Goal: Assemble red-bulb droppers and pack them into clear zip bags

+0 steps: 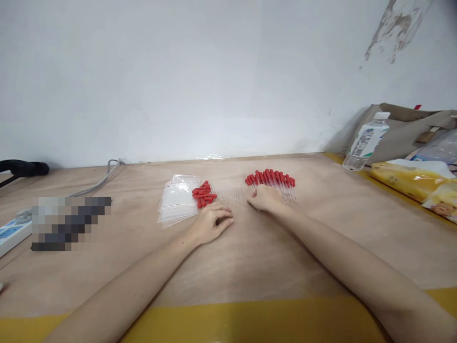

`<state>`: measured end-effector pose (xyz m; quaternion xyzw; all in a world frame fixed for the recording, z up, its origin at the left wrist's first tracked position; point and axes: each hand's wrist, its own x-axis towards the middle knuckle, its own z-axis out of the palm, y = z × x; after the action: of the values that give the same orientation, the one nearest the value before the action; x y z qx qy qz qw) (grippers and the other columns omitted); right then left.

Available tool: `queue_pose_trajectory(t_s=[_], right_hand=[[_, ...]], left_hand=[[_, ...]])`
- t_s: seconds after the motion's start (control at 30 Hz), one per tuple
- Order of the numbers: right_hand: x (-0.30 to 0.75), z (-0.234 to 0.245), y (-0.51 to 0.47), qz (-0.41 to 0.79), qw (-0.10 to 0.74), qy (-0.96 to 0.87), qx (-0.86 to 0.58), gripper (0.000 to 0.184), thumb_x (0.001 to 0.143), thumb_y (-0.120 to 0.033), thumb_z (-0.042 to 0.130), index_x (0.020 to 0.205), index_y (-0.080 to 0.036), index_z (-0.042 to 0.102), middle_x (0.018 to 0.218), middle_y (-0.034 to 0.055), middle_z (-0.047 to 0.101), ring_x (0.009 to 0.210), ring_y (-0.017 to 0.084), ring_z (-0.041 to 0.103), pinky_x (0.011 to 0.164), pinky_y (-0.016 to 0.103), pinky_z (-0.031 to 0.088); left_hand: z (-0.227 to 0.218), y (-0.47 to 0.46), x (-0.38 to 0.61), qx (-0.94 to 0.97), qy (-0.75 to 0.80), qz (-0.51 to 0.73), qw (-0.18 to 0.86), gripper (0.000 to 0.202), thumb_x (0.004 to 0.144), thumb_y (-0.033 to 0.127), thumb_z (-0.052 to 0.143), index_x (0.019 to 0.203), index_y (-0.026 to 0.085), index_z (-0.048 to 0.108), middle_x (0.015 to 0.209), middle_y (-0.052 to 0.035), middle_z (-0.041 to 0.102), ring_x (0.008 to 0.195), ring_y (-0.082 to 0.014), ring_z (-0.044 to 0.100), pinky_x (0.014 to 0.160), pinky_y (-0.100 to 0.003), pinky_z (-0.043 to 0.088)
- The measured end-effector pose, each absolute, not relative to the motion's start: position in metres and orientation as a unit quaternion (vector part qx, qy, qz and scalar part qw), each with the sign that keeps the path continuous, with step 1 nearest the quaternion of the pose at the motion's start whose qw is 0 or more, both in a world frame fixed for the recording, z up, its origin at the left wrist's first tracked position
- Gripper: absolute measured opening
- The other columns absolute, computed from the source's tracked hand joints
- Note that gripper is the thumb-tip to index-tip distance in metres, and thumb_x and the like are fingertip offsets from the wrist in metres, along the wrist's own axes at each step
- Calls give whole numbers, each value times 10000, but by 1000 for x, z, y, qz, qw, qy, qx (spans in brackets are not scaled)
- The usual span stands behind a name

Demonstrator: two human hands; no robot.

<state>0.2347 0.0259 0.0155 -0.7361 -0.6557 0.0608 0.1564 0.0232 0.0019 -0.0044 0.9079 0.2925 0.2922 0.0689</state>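
Note:
My left hand [213,223] rests on the table with fingers loosely curved and apart from the thumb, and nothing shows in it. Just beyond it lies a pile of red rubber bulbs [203,194]. Several thin clear tubes [228,191] lie side by side between my two hands. My right hand [264,197] is closed with its fingers bent down; whatever they hold is hidden. It lies over the near part of a fanned row of droppers with red bulbs [270,176], covering some of their clear stems. Left of the loose bulbs is a stack of clear plastic bags [178,197].
A plastic bottle [367,142], a grey bag [400,128] and a yellow packet [410,178] stand at the right. At the left are a power strip [16,231], a grey cable [102,183] and a blurred-out dark item [73,224]. A white wall [214,85] closes the back.

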Motion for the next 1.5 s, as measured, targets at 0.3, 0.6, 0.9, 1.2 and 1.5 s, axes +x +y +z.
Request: queue_pose_trajectory(t_s=[0.3,0.6,0.9,1.2,1.5], right_hand=[[252,8,-18,75,190,-748,-631,90,713,-235,534,724,-198,615,764,36,662,667,172,579,542,252,360],[258,7,-35,-13,165,-806,-568,146,852,-267,443,809,-179,550,809,50,633,715,170,551,587,263,319],[261,-17,-29,24,363,-801,-475,154,881,-199,399,935,-164,539,855,61,632,774,165,580,686,288,431],[248,-17,-36,0,410,-828,-382,237,907,-217,386,1018,-183,593,888,58,649,810,156,590,708,289,447],[243,-15,-40,21,384,-842,-378,196,889,-251,438,988,-181,592,747,9,647,616,114,553,700,299,363]], left_hand=[[-2,42,-4,834,412,343,-131,136,794,293,600,871,241,698,859,-48,607,837,-218,514,769,-387,389],[-2,43,3,815,379,430,-87,123,855,238,509,806,176,604,832,-47,608,834,-193,542,771,-349,430],[-10,13,20,884,297,360,8,188,875,321,501,995,177,512,854,-40,661,762,-156,636,645,-253,491],[-7,-2,30,866,322,374,84,159,848,253,552,963,174,629,866,-44,667,780,-158,610,711,-273,487],[-14,0,35,831,360,401,138,185,860,286,520,928,176,652,845,-38,683,747,-158,611,678,-264,470]])
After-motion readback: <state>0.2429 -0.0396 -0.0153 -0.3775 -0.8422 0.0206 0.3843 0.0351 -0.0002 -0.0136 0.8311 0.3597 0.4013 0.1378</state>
